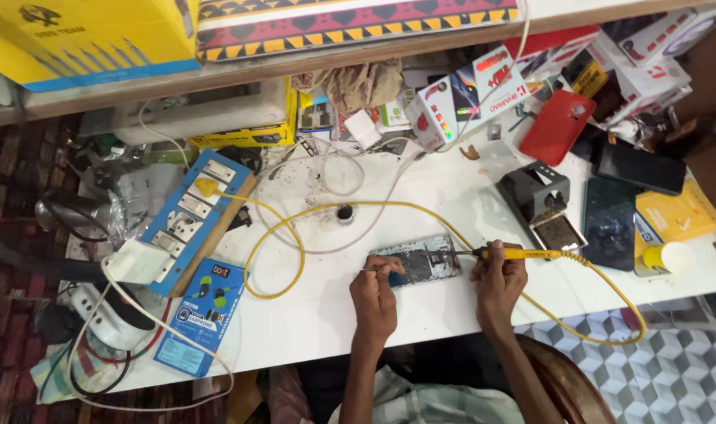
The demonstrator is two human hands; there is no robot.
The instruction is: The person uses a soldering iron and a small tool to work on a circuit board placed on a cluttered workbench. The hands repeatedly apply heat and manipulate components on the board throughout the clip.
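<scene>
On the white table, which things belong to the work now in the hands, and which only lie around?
In use:
opened phone
yellow soldering iron, in right hand
thin tool, in left hand
yellow cable

Lying about:
red phone case
dark phone
blue socket board
iron stand

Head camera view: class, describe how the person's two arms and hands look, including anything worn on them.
Both forearms are bare from elbow to wrist, with no sleeves reaching them. The left hand and right hand wear no gloves, and no watch, ring or band is visible. At the bottom edge, a light striped garment covers the person's upper body.
</scene>
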